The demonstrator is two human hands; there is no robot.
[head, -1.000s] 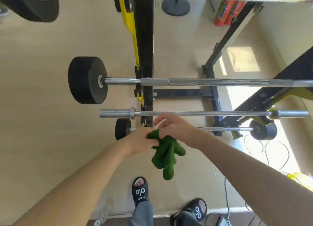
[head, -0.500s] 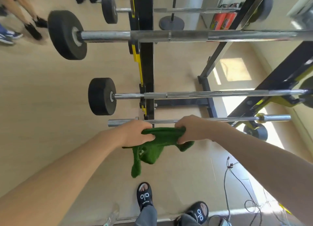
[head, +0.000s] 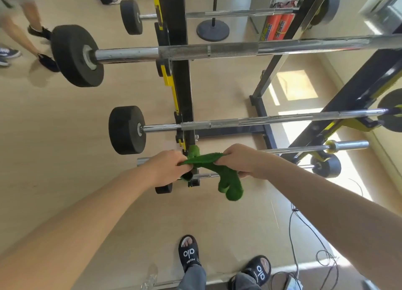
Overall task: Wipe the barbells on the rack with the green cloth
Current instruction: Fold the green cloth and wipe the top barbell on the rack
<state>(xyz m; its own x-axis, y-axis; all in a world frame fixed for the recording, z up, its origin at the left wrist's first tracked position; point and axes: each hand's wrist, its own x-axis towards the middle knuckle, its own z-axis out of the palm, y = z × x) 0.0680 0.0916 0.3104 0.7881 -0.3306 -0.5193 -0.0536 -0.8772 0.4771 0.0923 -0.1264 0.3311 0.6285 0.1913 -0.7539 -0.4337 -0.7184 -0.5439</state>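
Black steel rack (head: 174,18) with yellow trim carries chrome barbells (head: 217,50) stacked on tiers, round black rubber plates at the ends, knurled centres. Left hand (head: 167,168) and right hand (head: 239,159) each closed on one end of the fuzzy green cloth (head: 206,160), stretching it taut just above the low bars, likely to drape it over a shaft for wiping; loose tail hangs down.

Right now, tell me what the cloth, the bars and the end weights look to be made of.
Cloth: soft green fabric, likely microfibre or terry; fuzzy matte pile, hanging limp. Bars: bare steel, probably chrome-plated; bright mirror-like shine with duller cross-hatched grip sections. End weights: likely rubber or rubber-coated; matte black, no glare.
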